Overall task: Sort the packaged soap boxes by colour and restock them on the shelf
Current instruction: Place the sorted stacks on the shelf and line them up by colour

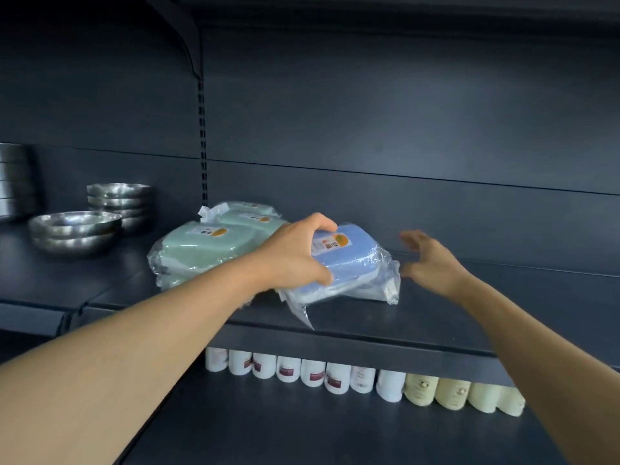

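Left hand grasps blue soap box, thumb on the near edge and fingers curled over the far edge; the box sits tilted on the dark shelf in clear wrap. Right hand is released, fingers spread, just beside the wrap's right end. Green soap boxes lie stacked immediately left. Steel bowls stand further left.

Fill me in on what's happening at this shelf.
A person is restocking plastic-wrapped soap boxes. The left hand grips a blue soap box on top of another blue one, on the dark shelf. The right hand is open beside the blue boxes, holding nothing. Green soap boxes sit grouped just to the left, near stacked steel bowls.
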A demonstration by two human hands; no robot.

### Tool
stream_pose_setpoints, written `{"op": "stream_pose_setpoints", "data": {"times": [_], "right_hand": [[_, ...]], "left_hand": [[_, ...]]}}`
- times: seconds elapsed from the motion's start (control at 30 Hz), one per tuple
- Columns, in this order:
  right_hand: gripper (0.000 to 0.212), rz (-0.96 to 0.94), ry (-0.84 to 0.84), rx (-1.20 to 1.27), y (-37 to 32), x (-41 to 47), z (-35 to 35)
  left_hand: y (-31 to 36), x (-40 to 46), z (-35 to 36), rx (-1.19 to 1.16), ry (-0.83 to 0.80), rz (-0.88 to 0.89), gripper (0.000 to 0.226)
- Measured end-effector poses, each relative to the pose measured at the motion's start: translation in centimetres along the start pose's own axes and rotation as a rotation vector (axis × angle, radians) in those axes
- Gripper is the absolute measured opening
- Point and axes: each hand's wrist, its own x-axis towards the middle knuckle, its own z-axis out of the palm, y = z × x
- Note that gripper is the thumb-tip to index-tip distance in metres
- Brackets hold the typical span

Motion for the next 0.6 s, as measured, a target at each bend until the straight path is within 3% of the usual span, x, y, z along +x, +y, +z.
{"op": "stream_pose_setpoints", "data": {"times": [0.4, 0.6], "right_hand": [[0.061, -0.036, 0.074, -0.115, 2.4, -2.9, -1.1], [0.086, -0.110, 0.079, -0.072, -0.3, -2.6, 0.1]], "left_hand": [[0.0, 9.4, 3.0, -0.078, -0.289, 0.060, 0.055], [0.4, 9.1, 2.2, -0.110, -0.307, 0.146, 0.056]]}}
